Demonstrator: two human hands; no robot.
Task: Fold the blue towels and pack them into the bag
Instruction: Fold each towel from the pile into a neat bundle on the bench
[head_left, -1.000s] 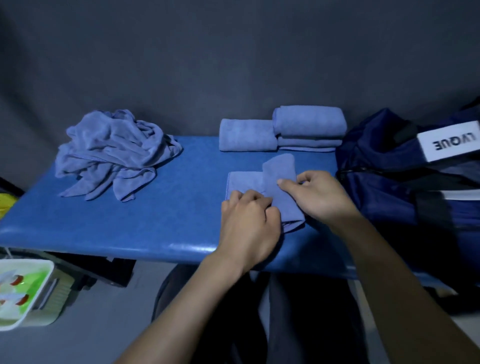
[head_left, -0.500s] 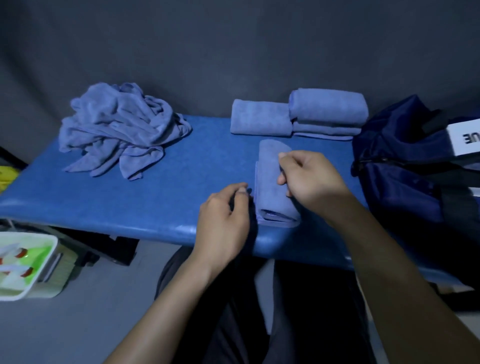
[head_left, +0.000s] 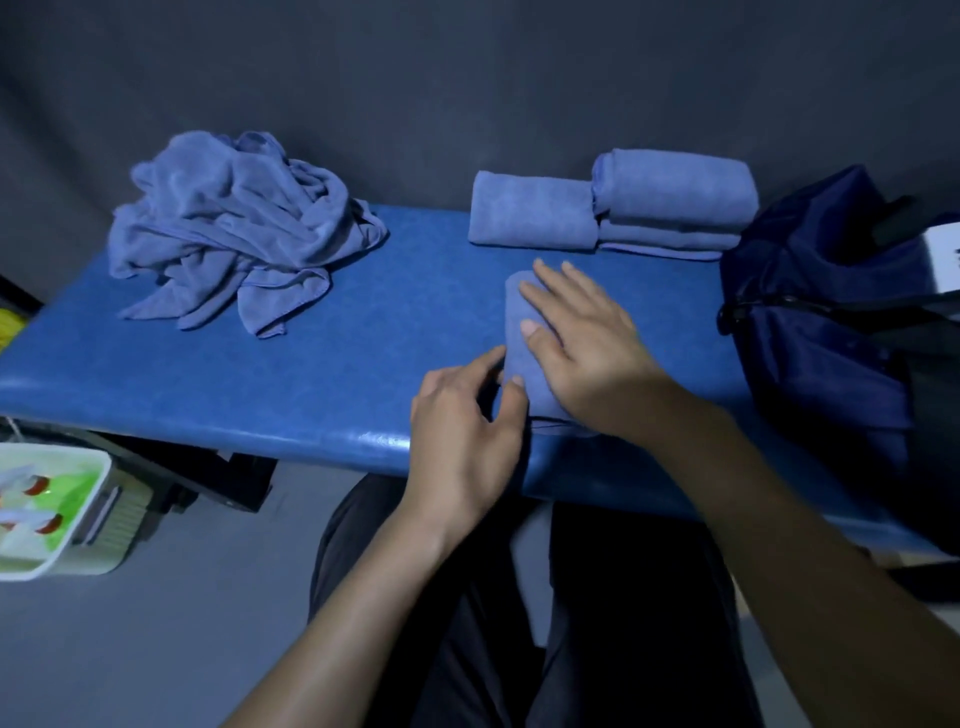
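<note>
- Right now the right hand (head_left: 582, 343) lies flat on top of a narrow folded towel (head_left: 519, 332), fingers straight and spread, pressing it onto the blue table (head_left: 311, 374).
- Meanwhile the left hand (head_left: 467, 431) sits at the towel's near left edge; its thumb and fingertips touch the cloth, loosely bent, and whether they actually pinch a fold cannot be told.
- That towel lies near the table's front edge, lengthwise away from the person, its near end partly hidden under the right wrist.
- Behind it, against the dark backdrop, one folded towel (head_left: 530, 215) rests on the table, touching a small stack of folded towels (head_left: 675, 200) to its right.
- At the far left of the table sits a rumpled pile of unfolded towels (head_left: 234, 218), well apart from the hands.
- A dark navy bag (head_left: 831, 332) stands on the right end of the table, just beside the stack.
- Below the table's left end, a white and green plastic basket (head_left: 98, 519) is on the floor.
</note>
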